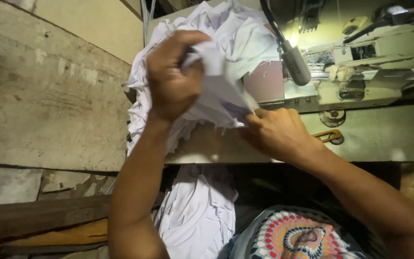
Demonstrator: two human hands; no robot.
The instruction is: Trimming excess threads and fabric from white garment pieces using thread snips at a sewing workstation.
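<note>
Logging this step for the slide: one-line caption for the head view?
Both hands, left hand and right hand, grip white fabric beside a sewing machine.

The left hand (173, 76) is raised and closed in a fist around a bunched piece of thin white cloth (221, 91); the right hand (276, 132) pinches the lower edge of that same cloth just to the right; behind them, far and left on the pale worn table (374, 134), lies a heap of white fabric pieces (235, 29); to the right stands a cream metal sewing machine (370, 62) with a grey lamp head (295, 62); more white fabric (197, 216) hangs below the near table edge.
</note>
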